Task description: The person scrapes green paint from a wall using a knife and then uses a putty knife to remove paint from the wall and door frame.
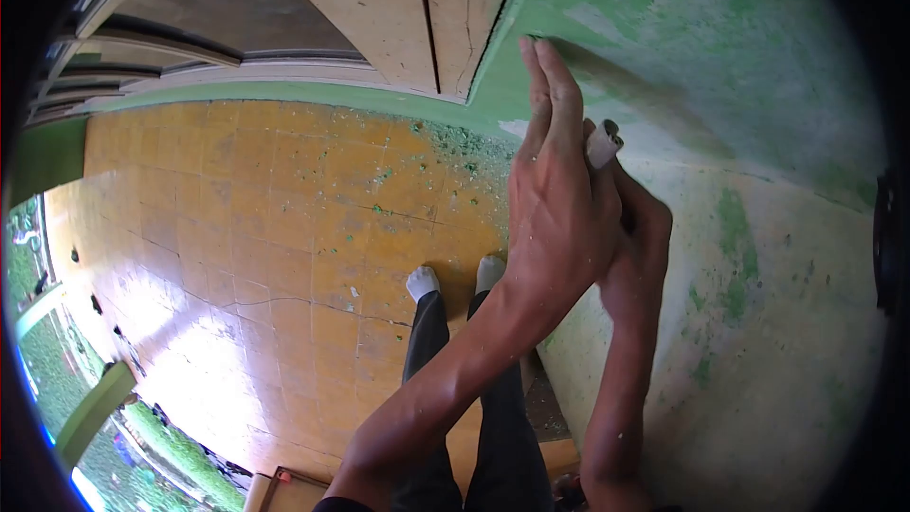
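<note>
The left hand [564, 199] reaches toward the wall [749, 322] on the right, its fingers straight and together, tips at the green-painted far part; whether it grips anything cannot be told. The right hand [649, 218] lies behind it, partly hidden, curled around a pale tube [603, 144] whose hollow end pokes out between the two hands; the rest of the tube is hidden. Green paint is patchy on the wall, with bare, whitish areas nearer the person. Green flakes [464, 147] lie scattered over the yellow-orange tiled floor [284, 218], thickest at the far side near the wall. Beyond stand a cream panel [379, 9] and glass panes [237, 5]. Two grey socks [424, 282] show below dark trousers [512, 436]. Grass [57, 360] appears at the left.
</note>
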Demonstrator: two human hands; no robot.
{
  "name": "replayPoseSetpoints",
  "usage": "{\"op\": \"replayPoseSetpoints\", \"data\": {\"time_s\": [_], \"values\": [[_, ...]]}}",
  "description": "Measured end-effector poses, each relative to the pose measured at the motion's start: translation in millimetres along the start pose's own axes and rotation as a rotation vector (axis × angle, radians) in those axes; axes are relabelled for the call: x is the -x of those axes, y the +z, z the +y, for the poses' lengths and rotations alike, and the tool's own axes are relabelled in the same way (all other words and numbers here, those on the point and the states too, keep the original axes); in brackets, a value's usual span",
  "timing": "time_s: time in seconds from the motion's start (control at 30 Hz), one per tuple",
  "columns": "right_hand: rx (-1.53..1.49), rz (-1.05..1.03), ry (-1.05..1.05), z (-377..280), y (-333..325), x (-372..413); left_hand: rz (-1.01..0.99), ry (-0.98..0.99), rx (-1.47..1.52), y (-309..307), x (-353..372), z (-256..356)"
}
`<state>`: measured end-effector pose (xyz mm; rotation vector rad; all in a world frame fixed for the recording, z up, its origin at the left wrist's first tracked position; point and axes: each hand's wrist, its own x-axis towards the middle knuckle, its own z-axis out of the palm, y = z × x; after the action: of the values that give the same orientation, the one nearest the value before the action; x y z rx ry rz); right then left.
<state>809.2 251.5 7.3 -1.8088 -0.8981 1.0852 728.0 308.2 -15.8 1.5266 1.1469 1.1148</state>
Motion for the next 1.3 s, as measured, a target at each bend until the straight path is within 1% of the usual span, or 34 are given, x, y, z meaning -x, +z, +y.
{"op": "replayPoseSetpoints", "data": {"time_s": [0.03, 0.1, 0.13, 0.17, 0.23, 0.27, 0.33, 0.37, 0.4, 0.43, 0.47, 0.53, 0.57, 0.6, 0.63, 0.67, 0.7, 0.73, 0.77, 0.8, 0.83, 0.9, 0.97, 1.03, 1.07, 1.1, 1.13, 1.17, 1.2, 1.23, 1.3], "values": [[-0.025, 0.049, -0.036, 7, 1, 6, 0.006, -0.009, -0.001, 2, 5, 1], [-0.088, 0.163, -0.12, 14, 4, 14, -0.098, -0.04, 0.04, 8, 9, 8], [0.0, 0.097, 0.002, 5, -2, 14, -0.045, 0.102, -0.088, 8, 5, 4], [-0.007, 0.098, -0.003, 6, 1, 12, -0.046, 0.109, -0.093, 6, 3, 2], [0.027, 0.13, -0.021, 10, 1, 15, -0.094, -0.045, 0.061, 7, 7, 5], [0.041, 0.124, -0.011, 8, -2, 16, -0.103, -0.056, 0.068, 13, 11, 4], [-0.02, 0.132, -0.017, 9, -6, 17, -0.018, 0.091, -0.032, 18, 10, 1], [-0.074, 0.134, -0.029, 6, -7, 16, -0.019, 0.096, -0.035, 17, 10, 4], [-0.076, 0.134, -0.037, 1, -7, 10, -0.02, -0.003, 0.007, 16, 10, 9], [-0.042, 0.036, -0.061, -4, -7, 1, -0.022, -0.102, 0.05, 15, 7, 14], [-0.001, -0.055, -0.076, -7, -10, -2, -0.026, -0.099, 0.056, 12, 4, 17], [-0.023, -0.032, -0.091, -6, -5, 0, -0.016, -0.267, 0.09, -1, -5, 17], [-0.056, -0.016, -0.096, -3, 0, 4, -0.01, -0.273, 0.091, 2, -1, 15], [-0.026, 0.041, -0.14, 6, -2, 9, -0.03, -0.148, -0.015, 8, 6, 13], [-0.027, 0.033, -0.143, 4, -5, 8, -0.045, -0.02, -0.121, 12, 9, 10], [-0.01, 0.014, -0.081, 0, -8, 7, 0.023, 0.095, -0.126, 15, 6, 3], [0.009, 0.008, -0.016, -1, -11, 6, 0.023, 0.099, -0.126, 11, 3, 7], [-0.035, 0.069, -0.079, 3, -4, 7, -0.031, -0.038, -0.009, 7, 1, 12], [-0.026, 0.07, -0.07, 4, -5, 9, -0.084, -0.185, 0.11, 5, 3, 15], [-0.014, 0.054, -0.029, 4, -6, 12, -0.074, -0.131, 0.077, 4, 5, 12], [-0.014, 0.041, -0.001, 2, -5, 11, -0.081, -0.129, 0.07, 7, 5, 12], [-0.05, 0.042, -0.036, -7, -3, 7, 0.001, 0.004, -0.034, 11, 6, 12], [-0.081, 0.049, -0.074, -10, -1, 2, 0.037, -0.006, -0.028, 6, -1, 6], [-0.058, -0.015, -0.106, -7, 3, -4, 0.085, -0.022, -0.012, 2, -5, 9], [0.025, 0.018, -0.042, -9, 6, 2, -0.005, -0.19, 0.077, -1, -1, 16], [0.023, 0.019, -0.035, -9, 4, 6, -0.102, -0.356, 0.165, -5, 1, 21], [-0.036, 0.018, -0.019, -10, 2, 6, -0.048, 0.038, -0.049, 4, 2, 6], [-0.096, 0.014, -0.008, -10, 2, 4, -0.039, 0.046, -0.057, 1, 0, -1], [-0.091, -0.054, -0.126, -7, 3, -2, -0.042, -0.014, -0.045, -3, -4, 0], [-0.085, -0.041, -0.118, -3, 3, -2, -0.052, -0.082, -0.022, -4, -4, 0], [-0.152, -0.008, -0.012, 1, 10, 3, -0.064, -0.103, -0.033, -2, 6, -1]]}}
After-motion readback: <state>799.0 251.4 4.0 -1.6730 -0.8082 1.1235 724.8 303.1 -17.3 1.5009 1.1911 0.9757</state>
